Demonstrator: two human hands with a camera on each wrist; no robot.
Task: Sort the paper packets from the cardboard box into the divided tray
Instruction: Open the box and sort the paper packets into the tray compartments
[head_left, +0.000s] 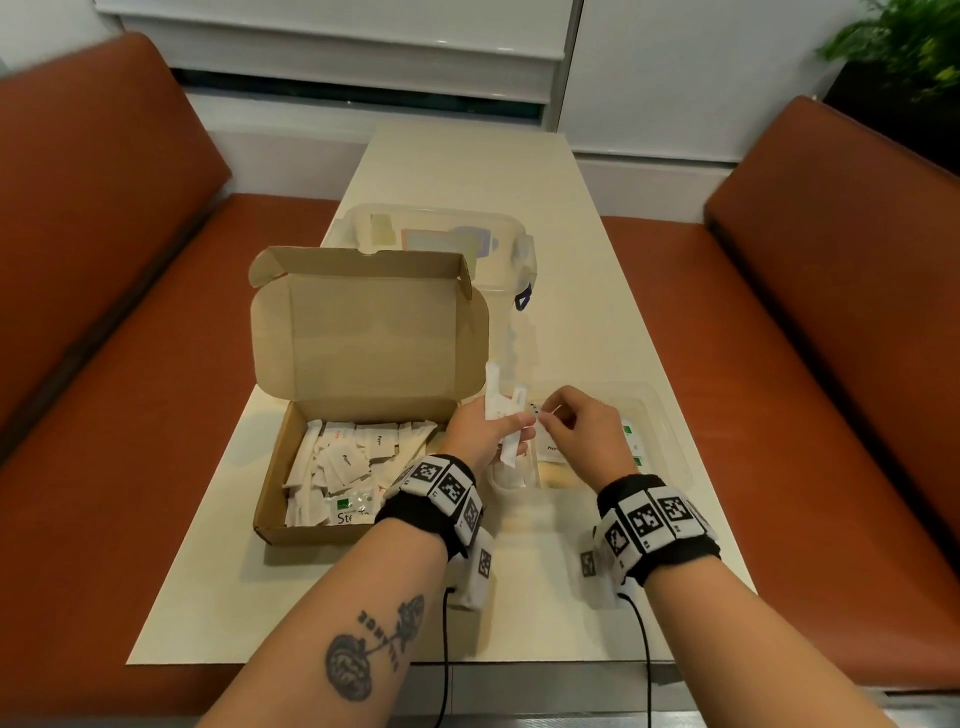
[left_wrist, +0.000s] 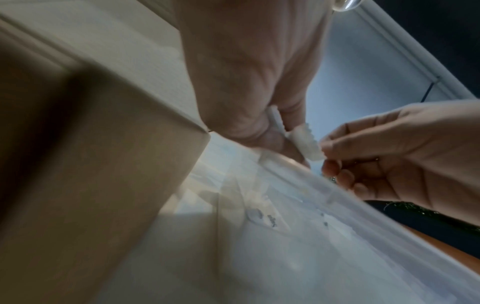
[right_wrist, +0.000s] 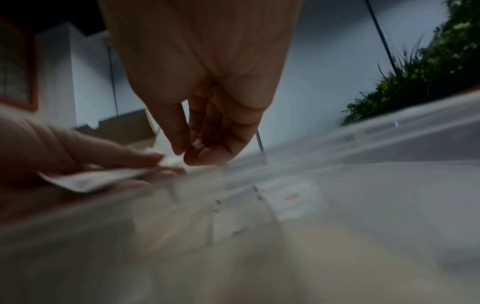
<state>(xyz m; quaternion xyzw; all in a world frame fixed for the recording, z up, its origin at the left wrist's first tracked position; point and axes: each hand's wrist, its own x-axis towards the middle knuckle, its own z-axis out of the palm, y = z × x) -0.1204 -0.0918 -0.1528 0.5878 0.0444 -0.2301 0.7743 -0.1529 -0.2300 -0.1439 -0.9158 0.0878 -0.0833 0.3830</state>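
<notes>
An open cardboard box (head_left: 270, 499) at the left holds several white paper packets (head_left: 348, 462). The clear divided tray (head_left: 670, 447) lies to its right, with a few packets in its compartments. My left hand (head_left: 511, 423) hovers over the tray's left end and grips a small bunch of white packets (head_left: 500, 402) that stick upward. My right hand (head_left: 548, 413) is just to the right of it, thumb and forefinger pinching the end of one packet (left_wrist: 309, 144) from that bunch. In the right wrist view the right fingertips (right_wrist: 182, 151) meet at the packet's edge (right_wrist: 168, 160).
A clear lidded plastic container (head_left: 498, 249) stands behind the box, whose lid flap (head_left: 363, 332) stands upright. Orange-brown benches (head_left: 104, 364) run along both sides of the narrow cream table (head_left: 571, 597). A green plant (head_left: 904, 47) is at the far right.
</notes>
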